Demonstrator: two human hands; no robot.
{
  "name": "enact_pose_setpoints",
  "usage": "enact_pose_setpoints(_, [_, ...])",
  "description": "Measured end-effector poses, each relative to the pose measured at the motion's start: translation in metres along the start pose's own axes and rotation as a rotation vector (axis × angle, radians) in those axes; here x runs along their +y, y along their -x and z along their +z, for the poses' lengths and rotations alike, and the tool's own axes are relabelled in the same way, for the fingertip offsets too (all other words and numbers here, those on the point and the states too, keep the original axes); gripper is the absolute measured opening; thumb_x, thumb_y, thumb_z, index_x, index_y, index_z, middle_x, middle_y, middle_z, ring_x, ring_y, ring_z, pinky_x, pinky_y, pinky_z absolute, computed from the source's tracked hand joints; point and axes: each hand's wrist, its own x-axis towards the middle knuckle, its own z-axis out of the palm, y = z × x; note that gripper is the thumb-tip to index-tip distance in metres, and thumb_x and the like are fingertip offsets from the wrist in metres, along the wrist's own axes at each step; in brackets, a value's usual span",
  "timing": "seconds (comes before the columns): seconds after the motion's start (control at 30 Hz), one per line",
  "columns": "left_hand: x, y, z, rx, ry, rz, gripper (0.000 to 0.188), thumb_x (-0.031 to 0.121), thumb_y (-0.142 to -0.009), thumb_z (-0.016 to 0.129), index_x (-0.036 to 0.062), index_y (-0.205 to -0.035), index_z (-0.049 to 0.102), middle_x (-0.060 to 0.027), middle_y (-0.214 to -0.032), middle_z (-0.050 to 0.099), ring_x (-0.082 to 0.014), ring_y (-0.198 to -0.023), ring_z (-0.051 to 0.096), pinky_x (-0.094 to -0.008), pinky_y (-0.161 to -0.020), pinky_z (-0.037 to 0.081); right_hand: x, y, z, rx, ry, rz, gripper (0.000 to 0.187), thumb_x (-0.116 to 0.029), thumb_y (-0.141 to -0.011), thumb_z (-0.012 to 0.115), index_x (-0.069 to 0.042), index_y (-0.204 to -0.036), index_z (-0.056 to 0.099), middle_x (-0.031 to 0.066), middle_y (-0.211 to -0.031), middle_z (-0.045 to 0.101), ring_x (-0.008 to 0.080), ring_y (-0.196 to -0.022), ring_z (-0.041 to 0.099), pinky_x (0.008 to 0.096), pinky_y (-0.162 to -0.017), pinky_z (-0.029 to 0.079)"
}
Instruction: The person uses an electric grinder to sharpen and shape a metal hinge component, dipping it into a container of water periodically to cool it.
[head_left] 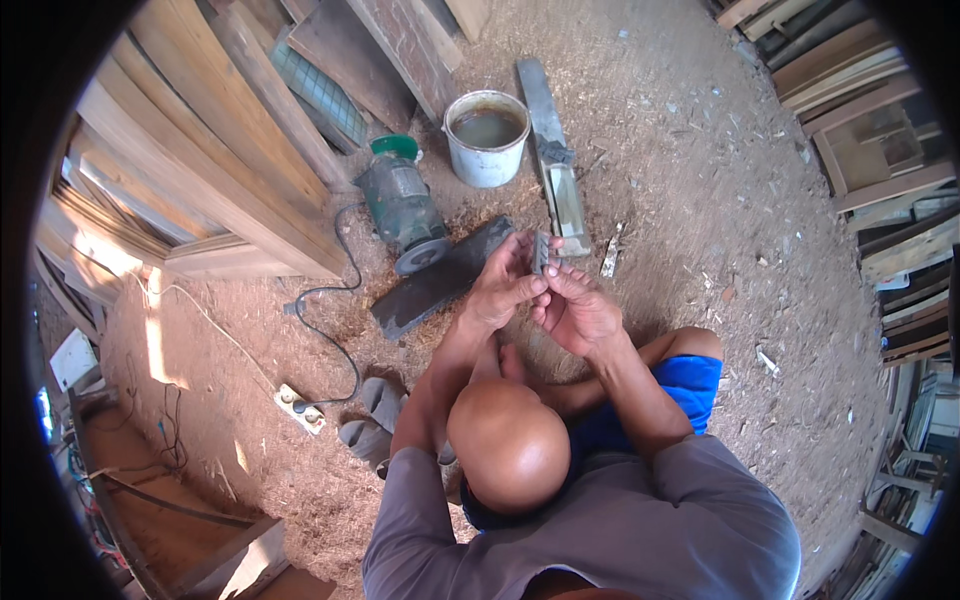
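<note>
Held a small, grey, ridged piece with the fingertips of both the left hand and the right hand, about equally near to each one, above the floor, with its long axis pointed away from the body.

On my feed, long wooden planks lean at the upper left, with a blue-green gridded panel tucked among them. Below them I can see a white power strip on the dirt floor, a pale cord running up from it. Grey slippers lie just beside the strip. At the lower left I make out a brown wooden box; wooden frames and boards are piled along the right edge.
</note>
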Motion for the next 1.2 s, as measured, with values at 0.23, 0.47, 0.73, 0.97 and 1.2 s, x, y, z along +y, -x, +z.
enact_pose_setpoints(0.23, [0.007, -0.014, 0.011, 0.15, -0.043, -0.085, 0.047, 0.028, -0.08, 0.075, 0.0009, -0.113, 0.054, -0.0005, -0.085, 0.057, -0.0043, -0.061, 0.05, -0.0169, -0.05, 0.044, -0.011, -0.01, 0.012, 0.044, -0.005, -0.069, 0.009, -0.023, -0.091, 0.063, -0.016, -0.096, 0.063, -0.0058, -0.078, 0.062, 0.0059, -0.065, 0.056, 0.0219, -0.059, 0.049])
enact_pose_setpoints(0.47, [0.009, -0.034, 0.018, 0.127, -0.026, -0.083, 0.039, 0.021, -0.083, 0.072, 0.0038, -0.111, 0.052, -0.0003, -0.085, 0.057, -0.0037, -0.061, 0.049, -0.0166, -0.046, 0.041, -0.024, -0.014, 0.018, 0.059, 0.0, -0.146, 0.014, -0.026, -0.092, 0.061, -0.016, -0.101, 0.063, -0.0062, -0.078, 0.058, 0.0066, -0.065, 0.053, 0.0238, -0.059, 0.047])
enact_pose_setpoints(0.73, [0.004, -0.032, 0.029, 0.168, -0.087, -0.031, 0.047, 0.029, -0.082, 0.074, 0.0016, -0.114, 0.053, 0.0015, -0.082, 0.054, -0.0026, -0.062, 0.047, -0.015, -0.047, 0.038, -0.026, -0.006, 0.018, 0.021, 0.037, -0.207, 0.023, -0.031, -0.093, 0.059, -0.013, -0.107, 0.062, -0.0059, -0.08, 0.058, 0.0064, -0.066, 0.051, 0.0243, -0.06, 0.046])
enact_pose_setpoints(0.97, [0.001, -0.025, 0.026, 0.213, -0.133, -0.014, 0.044, 0.028, -0.083, 0.073, 0.0024, -0.112, 0.053, 0.0011, -0.082, 0.055, -0.003, -0.061, 0.047, -0.015, -0.048, 0.039, -0.018, -0.007, 0.015, 0.043, 0.024, -0.199, 0.022, -0.031, -0.093, 0.059, -0.013, -0.106, 0.063, -0.0067, -0.08, 0.057, 0.0058, -0.066, 0.051, 0.0222, -0.06, 0.045])
enact_pose_setpoints(1.2, [0.006, -0.024, 0.028, 0.253, -0.151, -0.067, 0.04, 0.03, -0.083, 0.072, 0.0043, -0.105, 0.05, 0.0022, -0.077, 0.053, -0.0028, -0.058, 0.048, -0.015, -0.045, 0.039, -0.017, -0.008, 0.016, 0.066, -0.006, -0.159, 0.024, -0.032, -0.092, 0.06, -0.014, -0.107, 0.063, -0.0074, -0.08, 0.057, 0.0055, -0.064, 0.049, 0.0215, -0.059, 0.045])
